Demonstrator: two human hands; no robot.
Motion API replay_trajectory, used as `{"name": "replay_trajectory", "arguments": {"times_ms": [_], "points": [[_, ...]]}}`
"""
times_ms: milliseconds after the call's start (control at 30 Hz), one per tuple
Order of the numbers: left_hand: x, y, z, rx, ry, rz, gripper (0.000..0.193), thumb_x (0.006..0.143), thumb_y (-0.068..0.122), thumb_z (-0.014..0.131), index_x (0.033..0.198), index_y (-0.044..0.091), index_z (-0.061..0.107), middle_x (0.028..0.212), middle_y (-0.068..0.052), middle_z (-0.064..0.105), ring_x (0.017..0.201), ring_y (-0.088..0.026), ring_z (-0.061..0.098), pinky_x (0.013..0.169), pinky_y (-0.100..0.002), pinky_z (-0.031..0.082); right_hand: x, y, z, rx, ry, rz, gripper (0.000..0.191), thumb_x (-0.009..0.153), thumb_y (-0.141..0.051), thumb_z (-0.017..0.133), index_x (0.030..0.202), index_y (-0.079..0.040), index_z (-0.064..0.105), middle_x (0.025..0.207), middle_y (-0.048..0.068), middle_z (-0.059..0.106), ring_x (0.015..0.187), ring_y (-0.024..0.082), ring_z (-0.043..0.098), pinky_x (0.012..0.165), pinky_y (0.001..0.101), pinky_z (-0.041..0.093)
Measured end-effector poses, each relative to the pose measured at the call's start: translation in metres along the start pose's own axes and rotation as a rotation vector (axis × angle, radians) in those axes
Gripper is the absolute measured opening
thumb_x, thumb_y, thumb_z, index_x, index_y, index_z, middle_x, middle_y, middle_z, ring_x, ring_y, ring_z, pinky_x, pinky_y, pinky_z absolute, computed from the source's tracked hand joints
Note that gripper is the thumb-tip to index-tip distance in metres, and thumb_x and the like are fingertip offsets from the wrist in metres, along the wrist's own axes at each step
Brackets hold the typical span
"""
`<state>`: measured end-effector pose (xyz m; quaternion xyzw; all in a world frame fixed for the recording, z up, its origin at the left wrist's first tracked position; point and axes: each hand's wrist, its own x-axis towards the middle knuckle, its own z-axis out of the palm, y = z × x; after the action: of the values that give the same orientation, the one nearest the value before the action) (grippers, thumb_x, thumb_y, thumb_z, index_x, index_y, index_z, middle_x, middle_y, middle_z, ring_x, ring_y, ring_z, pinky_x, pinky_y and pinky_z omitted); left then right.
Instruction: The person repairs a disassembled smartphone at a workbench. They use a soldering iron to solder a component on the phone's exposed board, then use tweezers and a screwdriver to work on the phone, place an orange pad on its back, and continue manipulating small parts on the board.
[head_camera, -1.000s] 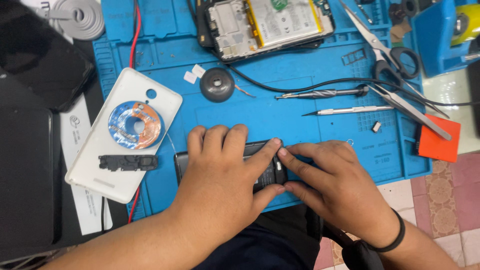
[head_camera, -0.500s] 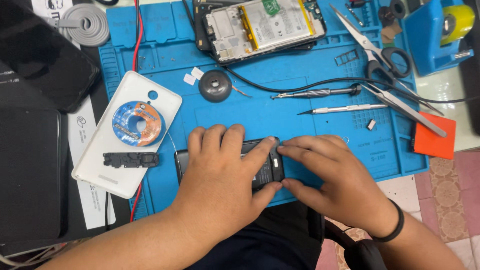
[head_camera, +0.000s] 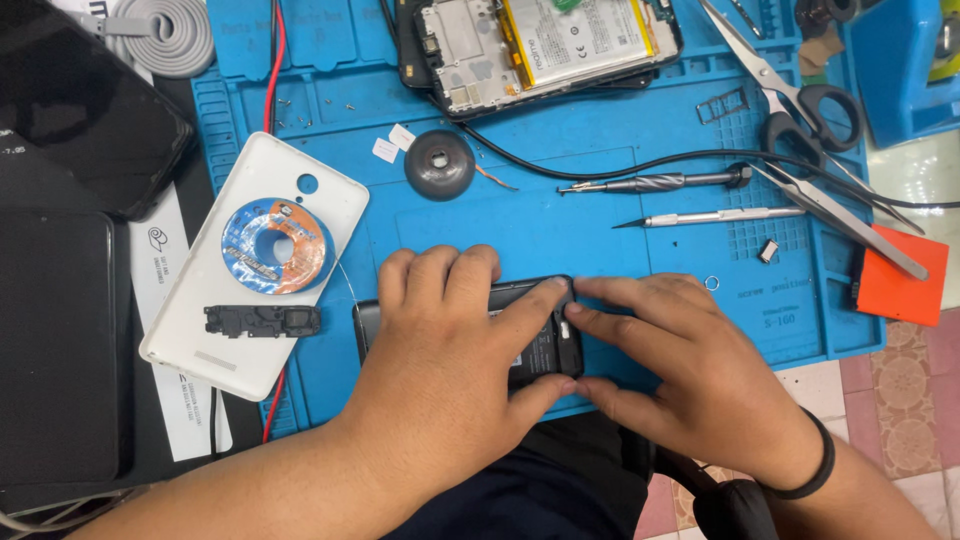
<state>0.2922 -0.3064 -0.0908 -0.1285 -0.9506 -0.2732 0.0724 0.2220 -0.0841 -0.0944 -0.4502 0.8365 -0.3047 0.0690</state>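
Note:
A small black phone (head_camera: 545, 345) lies flat on the blue repair mat (head_camera: 560, 230) near its front edge. My left hand (head_camera: 450, 370) covers most of it, fingers over the top edge and thumb under the near side. My right hand (head_camera: 690, 370) grips the phone's right end, index finger and thumb pinching it beside my left index fingertip. Most of the phone is hidden under my hands.
A white back cover (head_camera: 255, 265) holds a solder-wire spool (head_camera: 275, 245) and a black part (head_camera: 262, 320). An opened phone with battery (head_camera: 540, 40), round black disc (head_camera: 440, 163), two screwdrivers (head_camera: 650, 183), tweezers, scissors (head_camera: 790, 95), an orange card (head_camera: 900, 275) and dark tablets (head_camera: 60, 340) surround the mat.
My hands and the phone keep nearly the same pose; my right fingers have pressed closer onto the phone's right end. The camera shifted slightly.

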Motion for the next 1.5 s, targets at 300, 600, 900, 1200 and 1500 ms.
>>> {"name": "replay_trajectory", "arguments": {"times_ms": [300, 600, 900, 1200, 1500], "points": [[0.001, -0.006, -0.001, -0.052, -0.008, 0.008, 0.071, 0.067, 0.046, 0.085, 0.128, 0.014, 0.068, 0.117, -0.020, 0.054, 0.113, -0.039, 0.046, 0.097, -0.056, 0.032, 0.008, 0.006, 0.000, -0.015, -0.020, -0.040, 0.055, 0.068, -0.029, 0.088, 0.113, -0.005, 0.069, 0.139, 0.013, 0.063, 0.109, 0.032, 0.063, 0.094, 0.0425, 0.047], [-0.002, -0.020, -0.005, -0.108, -0.016, 0.002, 0.083, 0.063, 0.042, 0.087, 0.131, 0.002, 0.062, 0.119, -0.017, 0.054, 0.115, -0.036, 0.047, 0.101, -0.052, 0.032, 0.016, 0.014, -0.002, 0.104, -0.047, 0.024, 0.075, 0.060, -0.026, 0.089, 0.126, -0.003, 0.063, 0.136, 0.015, 0.064, 0.125, 0.032, 0.063, 0.103, 0.0412, 0.047], [-0.004, -0.034, 0.005, -0.158, -0.014, 0.006, 0.086, 0.068, 0.047, 0.084, 0.132, -0.004, 0.059, 0.122, -0.019, 0.053, 0.118, -0.035, 0.047, 0.105, -0.053, 0.031, 0.012, 0.023, -0.001, 0.207, -0.062, 0.178, 0.075, 0.062, -0.022, 0.091, 0.126, 0.002, 0.062, 0.135, 0.019, 0.063, 0.127, 0.029, 0.063, 0.107, 0.0382, 0.049], [0.000, -0.038, 0.009, -0.197, -0.059, 0.021, 0.086, 0.073, 0.048, 0.080, 0.136, -0.006, 0.056, 0.125, -0.021, 0.051, 0.119, -0.036, 0.046, 0.106, -0.055, 0.030, 0.003, 0.034, -0.002, 0.218, -0.030, 0.175, 0.072, 0.061, -0.023, 0.093, 0.122, 0.002, 0.063, 0.132, 0.018, 0.065, 0.129, 0.030, 0.064, 0.107, 0.0373, 0.052], [0.005, -0.045, 0.018, -0.181, -0.074, 0.020, 0.086, 0.072, 0.048, 0.081, 0.136, -0.006, 0.056, 0.128, -0.022, 0.051, 0.119, -0.037, 0.047, 0.105, -0.057, 0.030, 0.009, 0.036, 0.003, 0.035, -0.051, 0.193, 0.072, 0.059, -0.035, 0.092, 0.119, -0.003, 0.068, 0.132, 0.015, 0.066, 0.118, 0.028, 0.067, 0.099, 0.0371, 0.052]]}}
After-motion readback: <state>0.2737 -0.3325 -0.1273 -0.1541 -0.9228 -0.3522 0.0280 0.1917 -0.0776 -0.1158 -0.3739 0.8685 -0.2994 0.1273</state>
